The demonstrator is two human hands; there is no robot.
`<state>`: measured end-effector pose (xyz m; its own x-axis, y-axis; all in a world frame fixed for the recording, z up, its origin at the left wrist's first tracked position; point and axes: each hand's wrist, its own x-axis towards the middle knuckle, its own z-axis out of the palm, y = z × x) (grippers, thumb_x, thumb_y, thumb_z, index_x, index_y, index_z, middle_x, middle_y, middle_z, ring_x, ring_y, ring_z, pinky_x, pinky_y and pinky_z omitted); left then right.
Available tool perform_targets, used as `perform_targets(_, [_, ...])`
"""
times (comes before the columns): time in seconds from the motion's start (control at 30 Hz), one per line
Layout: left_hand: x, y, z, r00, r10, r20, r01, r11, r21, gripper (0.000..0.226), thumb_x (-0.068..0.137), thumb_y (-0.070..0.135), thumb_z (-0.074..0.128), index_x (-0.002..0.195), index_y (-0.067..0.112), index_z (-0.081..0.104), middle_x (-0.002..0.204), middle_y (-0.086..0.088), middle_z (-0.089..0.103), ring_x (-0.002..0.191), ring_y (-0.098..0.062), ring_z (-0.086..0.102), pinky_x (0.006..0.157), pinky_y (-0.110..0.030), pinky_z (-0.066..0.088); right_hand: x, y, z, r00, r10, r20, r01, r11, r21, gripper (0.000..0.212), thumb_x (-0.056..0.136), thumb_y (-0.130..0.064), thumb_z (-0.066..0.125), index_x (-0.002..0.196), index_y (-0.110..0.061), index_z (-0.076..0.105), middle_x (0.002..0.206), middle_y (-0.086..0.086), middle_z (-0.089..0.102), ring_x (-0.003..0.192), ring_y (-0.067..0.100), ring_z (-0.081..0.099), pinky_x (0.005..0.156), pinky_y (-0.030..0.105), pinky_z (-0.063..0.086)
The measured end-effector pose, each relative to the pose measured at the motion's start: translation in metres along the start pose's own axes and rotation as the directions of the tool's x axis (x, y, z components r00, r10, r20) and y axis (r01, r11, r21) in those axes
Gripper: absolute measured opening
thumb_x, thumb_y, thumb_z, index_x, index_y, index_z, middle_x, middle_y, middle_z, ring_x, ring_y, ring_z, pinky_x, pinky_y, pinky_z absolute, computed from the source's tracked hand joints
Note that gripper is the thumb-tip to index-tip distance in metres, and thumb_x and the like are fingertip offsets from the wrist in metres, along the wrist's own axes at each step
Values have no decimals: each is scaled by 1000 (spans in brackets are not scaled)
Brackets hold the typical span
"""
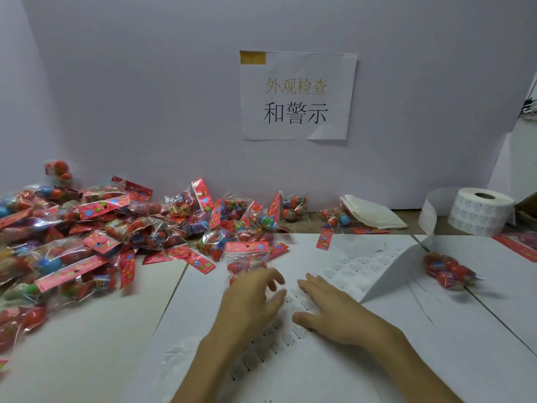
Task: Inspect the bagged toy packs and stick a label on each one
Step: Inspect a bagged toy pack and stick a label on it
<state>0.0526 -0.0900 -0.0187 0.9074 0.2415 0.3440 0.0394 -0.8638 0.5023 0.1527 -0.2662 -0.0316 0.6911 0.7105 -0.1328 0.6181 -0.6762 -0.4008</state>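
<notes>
A big heap of bagged toy packs (87, 237) with red header cards covers the left of the table. One pack (247, 257) lies just beyond my left hand (252, 298), whose fingers are loosely bent and blurred above the label strip (296, 324). My right hand (334, 312) rests flat on that strip with straight fingers. The strip of small printed labels runs from the table's near edge under both hands up to the label roll (479, 210) at the far right. A single pack (449, 271) lies apart on the right.
A folded white bag (374, 212) lies by the back wall near another pack (334, 215). A paper sign (296, 96) with printed characters hangs on the grey partition. White sheets (87, 344) cover the table.
</notes>
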Motion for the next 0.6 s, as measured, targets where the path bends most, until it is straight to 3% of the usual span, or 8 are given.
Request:
perform_targets(0.07, [-1, 1, 8, 990, 55, 130, -66, 994, 83, 25, 94, 50, 60, 116, 39, 64, 105, 19, 56, 93, 0, 52, 74, -19, 45, 0, 0, -1, 1000, 3, 10, -3, 1000, 26, 87, 95, -65, 52, 162, -32, 9, 170, -10, -1, 156, 9, -3, 124, 34, 8])
perform_targets(0.2, [-1, -1, 11, 979, 6, 203, -27, 994, 102, 35, 92, 52, 62, 124, 38, 60, 110, 15, 50, 99, -6, 51, 79, -23, 48, 0, 0, -3, 1000, 14, -8, -14, 998, 57, 86, 93, -64, 56, 161, -36, 11, 169, -11, 10, 156, 11, 10, 123, 35, 17])
perform_targets(0.37, [0, -1, 13, 980, -45, 193, 20, 991, 132, 55, 90, 58, 62, 139, 38, 49, 122, 15, 52, 104, -6, 54, 77, -21, 44, -1, -2, -3, 992, 36, -120, -27, 996, 81, 74, 92, -55, 63, 156, -40, 28, 159, -10, 39, 144, 15, 38, 114, 34, 34])
perform_targets(0.47, [0, -5, 16, 975, -105, 198, 79, 988, 133, 73, 88, 62, 62, 151, 33, 40, 146, 12, 44, 125, -10, 51, 94, -27, 49, -1, -5, -5, 973, 28, -229, -1, 993, 116, 60, 93, -39, 66, 149, -40, 43, 146, -9, 54, 133, 12, 48, 107, 28, 40])
perform_targets(0.53, [1, -4, 15, 966, -140, 216, 125, 989, 81, 61, 86, 60, 67, 138, 33, 52, 142, 11, 46, 124, -10, 49, 97, -31, 50, -2, -7, -8, 957, 22, -289, 27, 986, 163, 51, 94, -31, 66, 142, -39, 52, 138, -10, 61, 126, 9, 55, 102, 23, 43])
perform_targets(0.6, [4, -1, 13, 962, -173, 210, 184, 982, -37, 37, 84, 52, 74, 114, 35, 62, 126, 12, 52, 110, -8, 54, 90, -28, 52, -2, -9, -13, 942, 20, -334, 51, 978, 203, 44, 93, -31, 69, 135, -39, 59, 130, -14, 65, 119, 4, 59, 99, 21, 45])
